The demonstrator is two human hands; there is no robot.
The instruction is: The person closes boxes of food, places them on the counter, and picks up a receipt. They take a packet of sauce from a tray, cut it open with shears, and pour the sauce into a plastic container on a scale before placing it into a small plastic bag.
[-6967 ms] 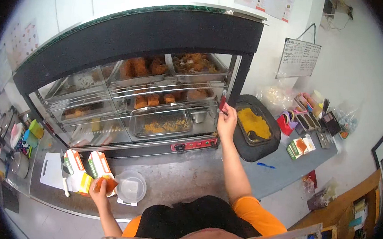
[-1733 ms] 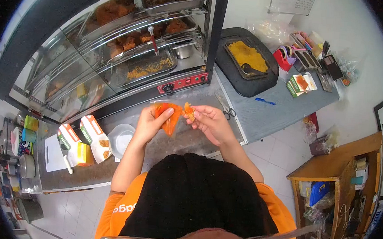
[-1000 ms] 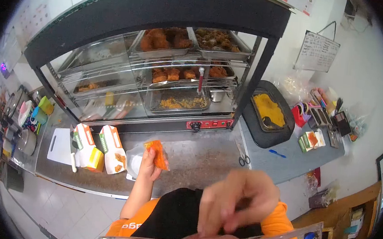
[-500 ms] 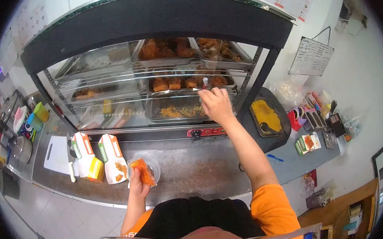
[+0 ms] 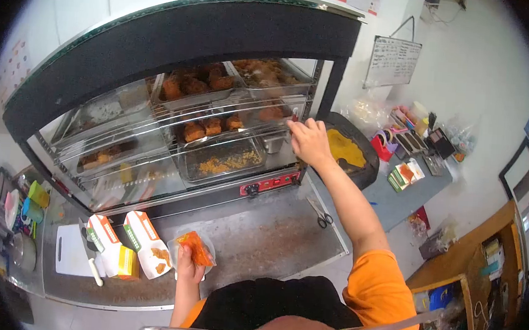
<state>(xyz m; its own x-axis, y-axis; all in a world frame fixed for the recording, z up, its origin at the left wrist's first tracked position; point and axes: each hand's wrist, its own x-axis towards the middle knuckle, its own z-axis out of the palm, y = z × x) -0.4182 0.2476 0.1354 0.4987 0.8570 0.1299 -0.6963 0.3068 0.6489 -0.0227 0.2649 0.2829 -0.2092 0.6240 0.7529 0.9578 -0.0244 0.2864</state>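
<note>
My right hand [image 5: 311,142] is closed at the front of the glass food warmer [image 5: 249,170], its fingertips on a small silver-and-red handle [image 5: 295,114]. Behind the glass, trays of fried chicken [image 5: 191,84] sit on wire shelves. A lower tray [image 5: 221,164] holds crumbs. Low on the left, my left hand [image 5: 188,269] grips an orange printed packet [image 5: 195,248], whose contents I cannot make out. A clear plastic tub [image 5: 210,254] shows around the packet, partly hidden. Beside it lies an open paper food box [image 5: 150,248] with fried pieces inside.
Left on the counter are another paper box [image 5: 104,235], a yellow carton [image 5: 128,262], a knife [image 5: 95,272] and a white cutting board [image 5: 73,250]. Scissors [image 5: 321,215] lie near my right forearm. A dark tray of yellow powder [image 5: 344,150] stands right of the warmer.
My right hand and the small handle have moved right along the warmer's front. The view has swung right, and the scissors now show. My left hand still holds the packet.
</note>
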